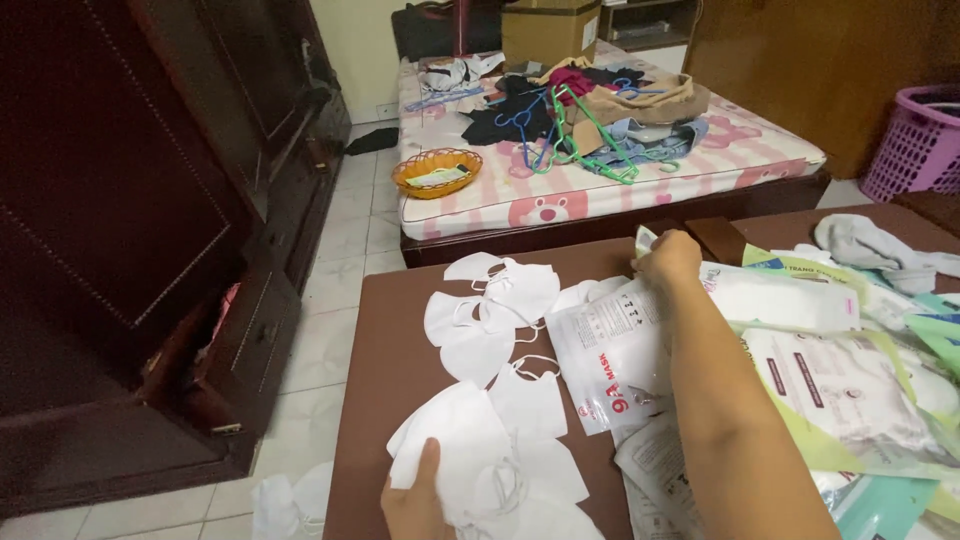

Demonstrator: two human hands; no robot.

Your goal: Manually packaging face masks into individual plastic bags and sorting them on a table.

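Pinning a soft, featherlight white face mask (450, 435) under its thumb at the brown desk's (380, 330) near edge, the left hand (415, 500) grips it (best pinched by the body), while the right hand (668, 258) closes on a crinkly mask packet (615, 350) farther up the desk.

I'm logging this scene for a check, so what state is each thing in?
left hand: thumb pressed on a white face mask.
right hand: reaching to the mask packets, grip unclear.
loose white masks: out of their packets, scattered flat on the brown table.
printed mask pouch: lying flat.
cabinet drawer: pulled open.
orange basket: upright on the bed.
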